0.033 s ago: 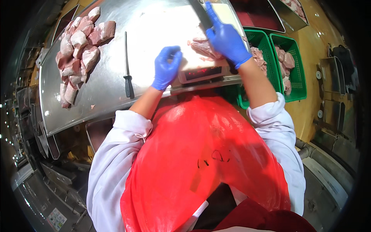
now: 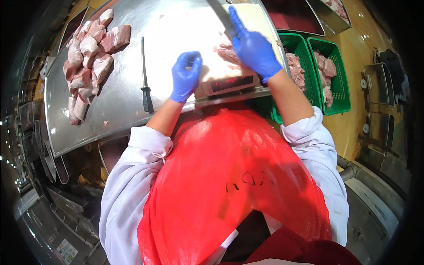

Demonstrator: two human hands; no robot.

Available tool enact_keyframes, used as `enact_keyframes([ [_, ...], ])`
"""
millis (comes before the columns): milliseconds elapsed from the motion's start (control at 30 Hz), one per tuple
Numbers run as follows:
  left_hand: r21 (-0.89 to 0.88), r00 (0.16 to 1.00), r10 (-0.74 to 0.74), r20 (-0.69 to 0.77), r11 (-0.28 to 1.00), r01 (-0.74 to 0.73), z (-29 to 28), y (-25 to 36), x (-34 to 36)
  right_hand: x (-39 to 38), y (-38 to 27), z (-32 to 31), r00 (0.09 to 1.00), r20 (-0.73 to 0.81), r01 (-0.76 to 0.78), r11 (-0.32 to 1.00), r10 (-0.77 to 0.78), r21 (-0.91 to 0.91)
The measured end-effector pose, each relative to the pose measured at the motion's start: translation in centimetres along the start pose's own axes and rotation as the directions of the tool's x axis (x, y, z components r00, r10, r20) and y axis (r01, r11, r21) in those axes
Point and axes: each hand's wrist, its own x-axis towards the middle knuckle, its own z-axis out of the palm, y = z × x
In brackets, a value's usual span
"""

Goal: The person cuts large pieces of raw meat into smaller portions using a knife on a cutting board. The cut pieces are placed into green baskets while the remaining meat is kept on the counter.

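In a blue glove, my right hand [image 2: 257, 53] grips a knife, its forefinger stretched along the blade [image 2: 222, 17], which points up and to the left. Beside and partly under that hand lies a piece of raw meat [image 2: 228, 53], on a bright white surface that looks like a cutting board [image 2: 260, 15]. My left hand [image 2: 185, 76], also blue-gloved, hovers left of the meat and apart from it. Its fingers are bent with a gap to the thumb, and nothing shows in them. A scale with a red lit display [image 2: 230, 84] sits between my hands at the table's near edge.
A pile of raw meat chunks [image 2: 88, 62] lies on the metal table [image 2: 119, 101] at left. Nearer my left hand is a sharpening steel [image 2: 145, 75] with a black handle. Two green baskets [image 2: 340, 95] with meat stand at right, below a metal bin [image 2: 333, 24].
My right hand and the knife have shifted slightly left and down. My left hand has moved a little left, its fingers still bent. The meat stays in place.
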Motion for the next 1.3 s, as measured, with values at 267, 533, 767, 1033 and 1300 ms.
enact_keyframes([
  [267, -0.133, 0.997, -0.047, -0.054, 0.990, 0.040, -1.7, -0.3, 2.9, -10.1, -3.5, -0.6, 0.930, 0.299, -0.143, 0.960, 0.213, -0.240],
  [533, -0.103, 0.999, 0.020, -0.025, 0.994, -0.023, 1.5, -0.1, 4.3, -20.6, -2.6, -6.9, 0.845, 0.470, -0.129, 0.950, 0.255, -0.284],
  [767, 0.384, 0.990, -0.068, 0.119, 0.923, 0.018, 5.3, 1.5, 3.9, -17.9, -1.8, -7.8, 0.894, 0.177, -0.428, 0.901, 0.412, 0.065],
  [1033, 0.207, 0.989, -0.070, 0.127, 0.977, 0.043, 4.1, -0.9, 3.6, -6.5, -2.1, 2.2, 0.993, -0.054, -0.114, 0.990, 0.109, -0.083],
  [1300, 0.204, 0.997, -0.067, 0.027, 0.977, 0.060, 1.2, -2.1, 3.7, -15.2, -4.9, -5.1, 0.829, 0.464, -0.146, 0.922, 0.312, -0.360],
])
